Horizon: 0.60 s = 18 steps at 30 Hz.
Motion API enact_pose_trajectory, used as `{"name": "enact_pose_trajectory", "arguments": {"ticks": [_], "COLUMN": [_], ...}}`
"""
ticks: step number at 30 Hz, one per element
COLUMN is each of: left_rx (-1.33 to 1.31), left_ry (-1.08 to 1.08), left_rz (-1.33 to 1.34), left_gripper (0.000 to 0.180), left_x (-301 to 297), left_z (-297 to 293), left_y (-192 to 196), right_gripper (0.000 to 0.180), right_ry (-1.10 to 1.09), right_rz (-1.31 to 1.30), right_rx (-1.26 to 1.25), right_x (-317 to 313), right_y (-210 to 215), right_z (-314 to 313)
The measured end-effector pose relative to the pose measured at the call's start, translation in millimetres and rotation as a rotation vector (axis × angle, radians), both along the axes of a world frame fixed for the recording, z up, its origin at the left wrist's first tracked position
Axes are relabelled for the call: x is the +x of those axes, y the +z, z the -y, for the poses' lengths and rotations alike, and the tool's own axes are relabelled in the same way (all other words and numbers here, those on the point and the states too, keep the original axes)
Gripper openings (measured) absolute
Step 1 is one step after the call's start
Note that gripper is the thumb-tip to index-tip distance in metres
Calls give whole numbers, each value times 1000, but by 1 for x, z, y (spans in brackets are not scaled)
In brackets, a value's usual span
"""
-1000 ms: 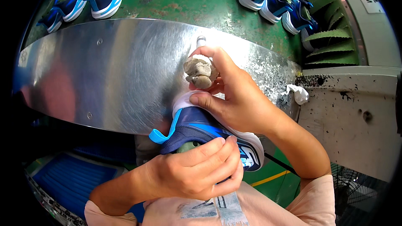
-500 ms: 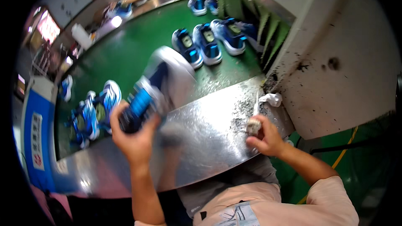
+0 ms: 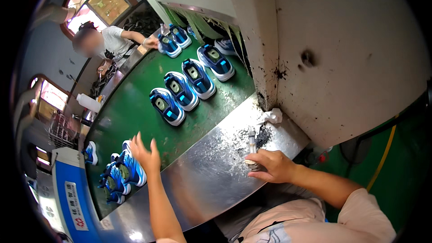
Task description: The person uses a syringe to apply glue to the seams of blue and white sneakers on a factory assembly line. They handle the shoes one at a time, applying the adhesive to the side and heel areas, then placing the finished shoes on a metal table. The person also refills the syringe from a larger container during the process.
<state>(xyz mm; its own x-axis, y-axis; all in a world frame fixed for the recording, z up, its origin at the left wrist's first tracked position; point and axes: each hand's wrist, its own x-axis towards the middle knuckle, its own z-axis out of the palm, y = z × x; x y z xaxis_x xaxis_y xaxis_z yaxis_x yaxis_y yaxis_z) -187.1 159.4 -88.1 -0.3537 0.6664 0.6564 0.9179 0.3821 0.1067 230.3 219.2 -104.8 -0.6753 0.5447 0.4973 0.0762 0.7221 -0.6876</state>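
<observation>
While the right hand (image 3: 273, 166) grips a slim tool (image 3: 252, 144) above the metal table (image 3: 193, 186), the left hand (image 3: 146, 156) is empty, fingers spread, just beside a cluster of blue shoes (image 3: 136, 171); contact cannot be determined. A crumpled white cloth (image 3: 272, 116) lies near the tool. Farther out, four shoes (image 3: 167, 107) stand in a row on the green surface (image 3: 130, 123); beyond, a co-worker's hand (image 3: 152, 42) reaches another shoe (image 3: 170, 47).

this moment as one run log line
left hand: open, empty, near blue-and-white sneaker | right hand: holding narrow-tipped tool over metal table
</observation>
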Motion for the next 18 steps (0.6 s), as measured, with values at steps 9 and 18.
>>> {"name": "enact_pose_trajectory", "arguments": {"ticks": [9,18], "left_rx": [639,224], "left_ry": [116,146], "left_rz": [1192,1335], "left_gripper": [60,55], "left_x": [-101,-92], "left_z": [137,139], "left_y": [-35,36], "right_gripper": [45,44], "right_ry": [-4,-47], "right_rz": [-46,-27], "right_rx": [-26,-49], "right_x": [-3,-5], "right_y": [-3,-3], "right_z": [-1,1]}}
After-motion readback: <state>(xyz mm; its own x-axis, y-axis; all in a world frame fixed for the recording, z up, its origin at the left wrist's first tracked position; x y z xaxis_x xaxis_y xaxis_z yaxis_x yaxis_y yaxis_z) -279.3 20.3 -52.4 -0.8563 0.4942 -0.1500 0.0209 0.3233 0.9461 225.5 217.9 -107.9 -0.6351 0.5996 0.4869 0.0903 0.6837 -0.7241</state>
